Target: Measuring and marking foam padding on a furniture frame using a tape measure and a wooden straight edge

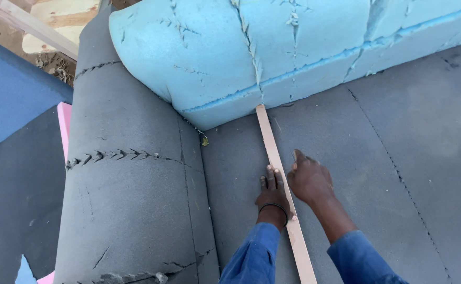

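Note:
A long thin wooden strip (pixel 271 147) lies on the grey foam seat (pixel 356 158) of a sofa frame, running from the light blue foam backrest (pixel 251 47) toward me. My left hand (pixel 272 192) presses flat on the strip, fingers pointing away, with a dark band on the wrist. My right hand (pixel 308 179) is closed just to the right of the strip and seems to hold a small marking tool against its edge. The tool is mostly hidden. Both sleeves are blue.
A rounded grey foam armrest (pixel 125 173) with stitched seams stands to the left. Beyond it lie dark grey, blue and pink foam sheets (pixel 15 137). Wooden boards (pixel 46 21) sit at the top left.

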